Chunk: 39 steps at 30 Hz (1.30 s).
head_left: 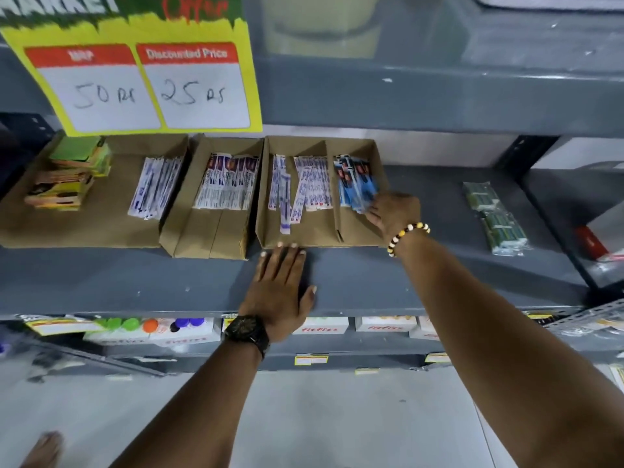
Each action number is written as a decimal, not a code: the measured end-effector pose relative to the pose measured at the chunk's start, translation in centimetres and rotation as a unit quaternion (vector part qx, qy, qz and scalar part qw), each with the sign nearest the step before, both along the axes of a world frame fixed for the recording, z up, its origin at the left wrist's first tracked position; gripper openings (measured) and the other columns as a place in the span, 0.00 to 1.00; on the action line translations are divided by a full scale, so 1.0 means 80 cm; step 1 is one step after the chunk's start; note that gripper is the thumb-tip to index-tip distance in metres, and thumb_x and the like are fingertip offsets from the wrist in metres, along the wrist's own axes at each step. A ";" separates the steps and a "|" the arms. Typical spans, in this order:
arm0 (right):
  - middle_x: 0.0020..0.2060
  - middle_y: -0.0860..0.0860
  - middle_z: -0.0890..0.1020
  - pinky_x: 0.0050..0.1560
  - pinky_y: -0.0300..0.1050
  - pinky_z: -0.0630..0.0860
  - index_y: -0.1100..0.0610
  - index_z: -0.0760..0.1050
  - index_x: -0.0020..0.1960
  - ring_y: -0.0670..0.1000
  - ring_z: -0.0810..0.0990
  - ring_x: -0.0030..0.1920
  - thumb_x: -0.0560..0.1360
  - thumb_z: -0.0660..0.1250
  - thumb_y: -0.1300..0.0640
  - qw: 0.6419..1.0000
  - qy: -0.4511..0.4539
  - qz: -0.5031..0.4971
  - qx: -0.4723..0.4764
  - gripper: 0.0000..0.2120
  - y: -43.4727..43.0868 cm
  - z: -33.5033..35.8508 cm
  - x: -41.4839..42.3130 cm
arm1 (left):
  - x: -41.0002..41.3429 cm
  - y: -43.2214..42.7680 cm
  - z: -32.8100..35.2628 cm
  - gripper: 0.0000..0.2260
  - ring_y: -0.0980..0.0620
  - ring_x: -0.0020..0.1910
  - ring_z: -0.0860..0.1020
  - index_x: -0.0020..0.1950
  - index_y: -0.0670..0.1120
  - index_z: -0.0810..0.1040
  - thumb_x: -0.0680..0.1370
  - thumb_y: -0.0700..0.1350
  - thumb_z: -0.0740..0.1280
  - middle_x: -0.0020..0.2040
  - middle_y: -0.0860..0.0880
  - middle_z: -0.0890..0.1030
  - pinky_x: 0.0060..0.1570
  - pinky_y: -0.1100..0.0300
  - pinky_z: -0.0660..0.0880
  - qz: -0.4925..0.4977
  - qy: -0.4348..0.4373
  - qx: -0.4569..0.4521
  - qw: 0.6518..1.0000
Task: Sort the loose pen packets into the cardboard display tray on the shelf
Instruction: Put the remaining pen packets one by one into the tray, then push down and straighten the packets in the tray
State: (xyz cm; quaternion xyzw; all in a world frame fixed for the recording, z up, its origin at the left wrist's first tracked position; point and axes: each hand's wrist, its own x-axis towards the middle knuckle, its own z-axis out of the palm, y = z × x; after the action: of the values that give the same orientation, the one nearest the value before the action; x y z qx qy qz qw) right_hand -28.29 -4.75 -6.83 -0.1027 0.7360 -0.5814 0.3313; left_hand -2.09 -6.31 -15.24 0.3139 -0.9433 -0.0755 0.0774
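Observation:
A cardboard display tray (297,239) with three compartments sits on the grey shelf (169,282). Its left and middle compartments hold white pen packets (305,187). Blue pen packets (358,184) lie in the right compartment. My right hand (395,214), with a bead bracelet on the wrist, reaches into that compartment and its fingers rest on the lower end of the blue packets. My left hand (283,292), a black watch on its wrist, lies flat on the shelf with spread fingers, fingertips touching the tray's front edge.
Left of the tray stand another cardboard tray with dark-topped packets (229,180) and a flat cardboard with white packets (155,187) and colourful pads (71,173). Green packs (496,217) lie on the shelf at right. A yellow price sign (141,76) hangs above. Boxes fill the lower shelf.

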 end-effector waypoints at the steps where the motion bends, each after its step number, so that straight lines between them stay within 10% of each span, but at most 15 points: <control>1: 0.51 0.60 0.82 0.53 0.55 0.81 0.56 0.76 0.47 0.58 0.83 0.49 0.69 0.64 0.56 0.999 0.027 -0.009 0.021 0.08 0.004 -0.010 -0.004 | 0.002 0.001 0.000 0.30 0.42 0.80 0.54 0.79 0.42 0.60 0.82 0.59 0.51 0.79 0.43 0.61 0.77 0.41 0.51 0.003 0.002 0.002 1.000; 5: 0.39 0.51 0.86 0.48 0.49 0.81 0.52 0.83 0.43 0.55 0.84 0.41 0.68 0.63 0.56 0.979 0.193 -0.004 0.069 0.11 0.060 -0.009 0.016 | -0.001 0.004 0.007 0.30 0.42 0.80 0.54 0.78 0.41 0.61 0.82 0.58 0.51 0.79 0.42 0.63 0.77 0.40 0.52 0.005 0.006 -0.014 1.000; 12: 0.58 0.58 0.81 0.55 0.49 0.77 0.57 0.75 0.66 0.59 0.81 0.54 0.78 0.60 0.62 0.867 0.451 0.198 0.078 0.17 0.153 -0.017 0.065 | 0.000 0.009 0.010 0.30 0.42 0.79 0.56 0.78 0.41 0.61 0.81 0.58 0.51 0.78 0.43 0.64 0.77 0.40 0.52 0.017 -0.004 -0.029 0.999; 17: 0.76 0.54 0.62 0.77 0.53 0.48 0.57 0.58 0.77 0.54 0.55 0.78 0.83 0.50 0.49 0.771 0.541 0.298 0.159 0.25 0.179 -0.068 0.077 | 0.000 0.013 0.009 0.31 0.42 0.79 0.56 0.79 0.42 0.58 0.80 0.58 0.50 0.79 0.43 0.61 0.77 0.43 0.51 0.036 0.018 0.012 0.999; 22: 0.79 0.51 0.50 0.76 0.56 0.37 0.55 0.45 0.79 0.50 0.42 0.79 0.83 0.42 0.45 0.727 0.561 0.333 0.215 0.28 0.190 -0.088 0.079 | -0.005 0.009 0.038 0.22 0.35 0.61 0.74 0.71 0.40 0.70 0.79 0.48 0.62 0.69 0.39 0.73 0.57 0.43 0.75 0.086 0.099 -0.024 0.991; 27: 0.79 0.52 0.51 0.77 0.51 0.40 0.56 0.46 0.79 0.51 0.45 0.79 0.83 0.42 0.45 0.723 0.564 0.337 0.213 0.28 0.186 -0.093 0.080 | -0.029 -0.004 0.074 0.14 0.35 0.53 0.77 0.65 0.42 0.74 0.81 0.44 0.61 0.65 0.41 0.72 0.43 0.46 0.75 0.202 0.095 0.044 0.974; 36: 0.78 0.52 0.55 0.76 0.48 0.39 0.57 0.49 0.79 0.51 0.50 0.78 0.83 0.43 0.45 0.736 0.558 0.336 0.184 0.27 0.187 -0.098 0.076 | -0.082 -0.038 0.070 0.18 0.38 0.64 0.77 0.69 0.42 0.72 0.80 0.36 0.55 0.67 0.38 0.76 0.65 0.46 0.71 0.240 -0.081 0.024 0.967; 39: 0.77 0.53 0.59 0.76 0.49 0.42 0.57 0.53 0.78 0.53 0.54 0.78 0.83 0.45 0.46 0.732 0.570 0.327 0.179 0.27 0.185 -0.106 0.074 | -0.092 -0.049 0.077 0.16 0.37 0.58 0.80 0.62 0.41 0.78 0.80 0.35 0.55 0.59 0.38 0.81 0.55 0.47 0.76 0.246 -0.116 0.014 0.962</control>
State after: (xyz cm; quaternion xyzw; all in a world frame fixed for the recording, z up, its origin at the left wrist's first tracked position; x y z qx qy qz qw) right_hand -22.37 10.05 -15.28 -0.5881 0.7981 -0.1271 0.0313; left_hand -9.42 -10.27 -9.10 0.5440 -0.8383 -0.0308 -0.0208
